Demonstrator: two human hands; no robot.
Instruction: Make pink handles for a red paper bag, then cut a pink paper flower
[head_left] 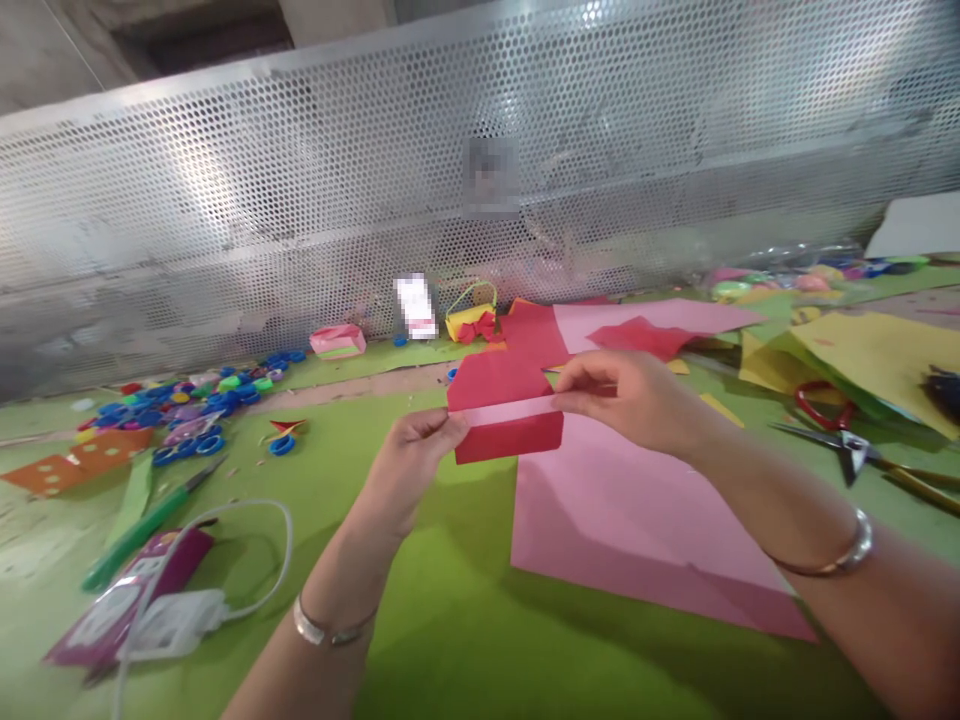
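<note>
A red folded paper piece (504,440), shaped like a small box with a raised flap, is held up over the green tabletop. Across its front lies a pale pink paper strip (511,409). My left hand (421,455) is closed on the left edge of the red piece, its thumb over the strip's left end. At the other side, my right hand (630,395) pinches the strip's right end between thumb and fingertips. Beneath and to the right lies a large pink paper sheet (637,530) on the table.
Scissors (847,445) lie at right beside yellow sheets (877,360). On the left are a green-handled cutter (142,535), a white charger with cable (180,620) and scattered colourful bits (187,400). A yellow paper bag (471,322) and pink box (337,341) stand before a perforated metal panel (300,200).
</note>
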